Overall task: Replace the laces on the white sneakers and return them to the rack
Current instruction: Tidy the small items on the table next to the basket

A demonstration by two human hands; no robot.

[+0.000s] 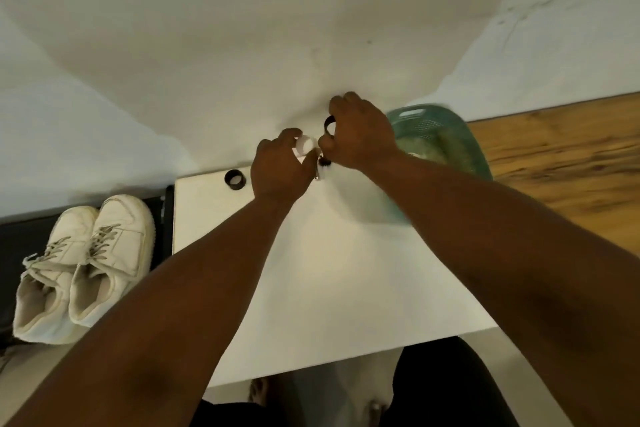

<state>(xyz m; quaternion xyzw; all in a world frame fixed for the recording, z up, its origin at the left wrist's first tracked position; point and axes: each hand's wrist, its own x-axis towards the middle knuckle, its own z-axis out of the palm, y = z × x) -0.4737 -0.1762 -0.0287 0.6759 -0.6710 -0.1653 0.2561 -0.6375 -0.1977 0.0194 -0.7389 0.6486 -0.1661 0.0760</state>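
**Sneakers still laced, hands busy at table's far edge**

Pair of scuffed white leather sneakers point(83, 263), old laces in, sits well left of left hand point(277, 166). Small black ring point(234, 179) just left of it. Left hand pinches small white round roll point(304, 146); right hand point(356, 135) curls round black band point(329, 125). Teal perforated plastic basket point(446, 142) right of it. Suggest: separate the items over smooth white table point(329, 270), slow pull

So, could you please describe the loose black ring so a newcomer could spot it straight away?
Start at the white table and go to its far left corner, near the wall. The black ring lies flat there, just left of the left hand. Unlike the similar ring in the right hand, nothing touches it.
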